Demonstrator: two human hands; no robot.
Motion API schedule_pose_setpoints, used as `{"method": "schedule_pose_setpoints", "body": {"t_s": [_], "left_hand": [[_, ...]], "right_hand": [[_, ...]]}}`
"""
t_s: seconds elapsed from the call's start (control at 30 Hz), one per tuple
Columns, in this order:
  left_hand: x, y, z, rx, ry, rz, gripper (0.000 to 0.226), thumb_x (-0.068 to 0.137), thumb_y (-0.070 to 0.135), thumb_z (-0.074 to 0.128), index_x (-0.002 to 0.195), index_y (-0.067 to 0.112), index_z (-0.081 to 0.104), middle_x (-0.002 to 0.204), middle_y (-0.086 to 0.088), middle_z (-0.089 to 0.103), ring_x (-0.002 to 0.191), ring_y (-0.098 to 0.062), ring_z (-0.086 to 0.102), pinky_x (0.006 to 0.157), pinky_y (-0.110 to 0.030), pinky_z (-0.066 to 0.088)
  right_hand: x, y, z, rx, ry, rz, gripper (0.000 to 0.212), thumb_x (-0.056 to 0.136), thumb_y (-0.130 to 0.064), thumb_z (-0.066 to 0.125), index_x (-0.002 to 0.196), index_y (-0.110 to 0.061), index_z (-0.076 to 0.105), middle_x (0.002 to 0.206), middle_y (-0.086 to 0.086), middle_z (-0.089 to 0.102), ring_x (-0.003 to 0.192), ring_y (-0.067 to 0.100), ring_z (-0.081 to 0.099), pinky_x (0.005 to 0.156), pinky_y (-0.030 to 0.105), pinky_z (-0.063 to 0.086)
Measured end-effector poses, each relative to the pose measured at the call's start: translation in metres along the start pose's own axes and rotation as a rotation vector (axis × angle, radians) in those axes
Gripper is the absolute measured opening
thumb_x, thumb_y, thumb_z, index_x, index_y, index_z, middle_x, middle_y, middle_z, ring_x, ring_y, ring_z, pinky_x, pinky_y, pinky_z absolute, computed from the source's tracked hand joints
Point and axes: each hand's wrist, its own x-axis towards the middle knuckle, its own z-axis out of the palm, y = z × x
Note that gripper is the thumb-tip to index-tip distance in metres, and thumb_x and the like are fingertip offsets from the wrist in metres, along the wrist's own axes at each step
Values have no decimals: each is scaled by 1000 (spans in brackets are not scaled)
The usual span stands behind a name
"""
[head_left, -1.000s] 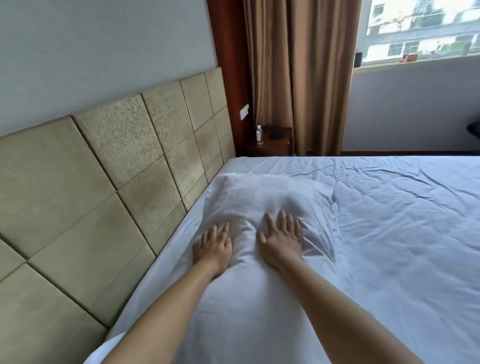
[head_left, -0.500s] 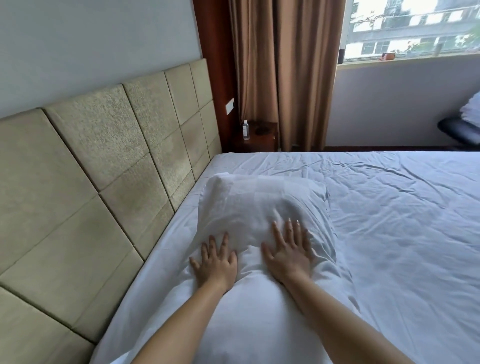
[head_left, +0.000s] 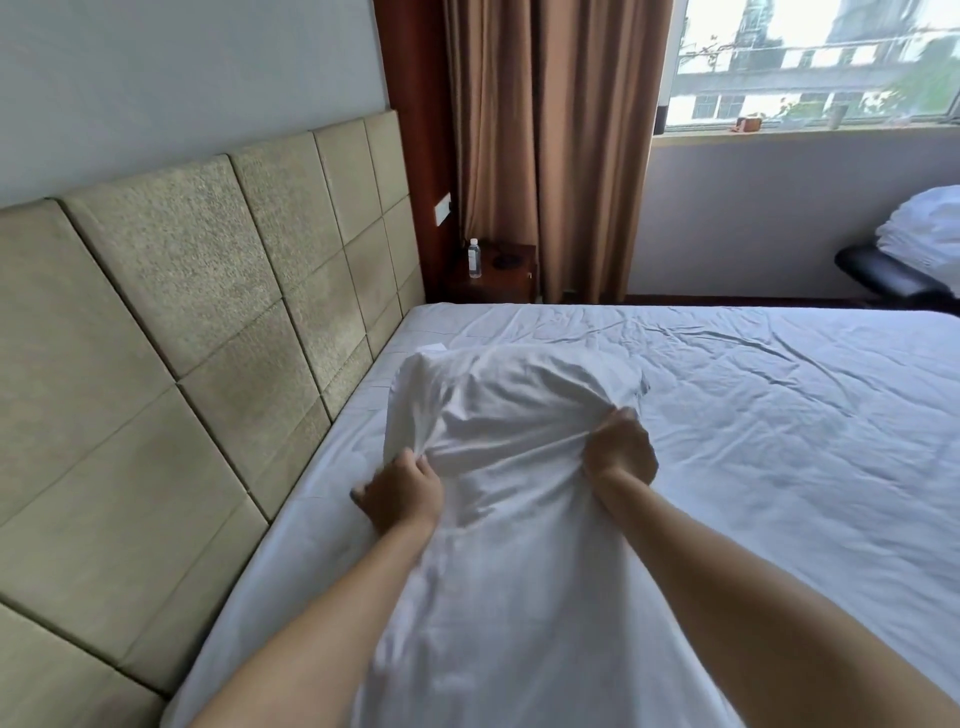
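While the head view is taking in one white pillow (head_left: 519, 395), the item is lying on the bed sheet (head_left: 779, 415) just beside the headboard (head_left: 208, 312), its long axis running away from the person, parallel to that headboard. Left hand (head_left: 402, 496) is pinching a fold of the pillowcase (head_left: 509, 597) at the near-left flank; right hand (head_left: 621, 457) is clenching a bunch at the near-right flank. Stuffed bulk is sitting beyond both grips, slack case is trailing back between the forearms, and both hands are standing about equally near, so any pull is likely working along that axis.

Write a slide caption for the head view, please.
Left hand and right hand grip a white pillow on the bed.
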Motion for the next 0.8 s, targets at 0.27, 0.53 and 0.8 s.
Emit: {"method": "schedule_pose_setpoints", "body": {"t_s": [0.27,0.53,0.8], "left_hand": [[20,15,-16,-110,219,126,22,97,23,45,93,6,58,99,-17,67,98,-34,59,86,-40,33],[-3,3,24,125,-341,292,54,100,50,15,152,36,5,161,5,4,147,-19,8,118,-46,9],[-49,-23,31,117,-180,483,62,91,49,17,146,28,36,158,-7,21,144,-28,25,112,-55,20]], "right_hand": [[9,-19,-8,-105,223,-211,28,101,-24,28,116,-8,46,111,21,62,105,38,58,86,41,42],[-27,23,47,-443,-290,-379,63,97,-53,20,153,-33,-1,160,5,-14,147,22,-15,116,41,-15],[-48,55,44,-432,-252,-419,62,98,-50,21,152,-35,-5,159,3,-17,146,21,-20,115,40,-20]]}}
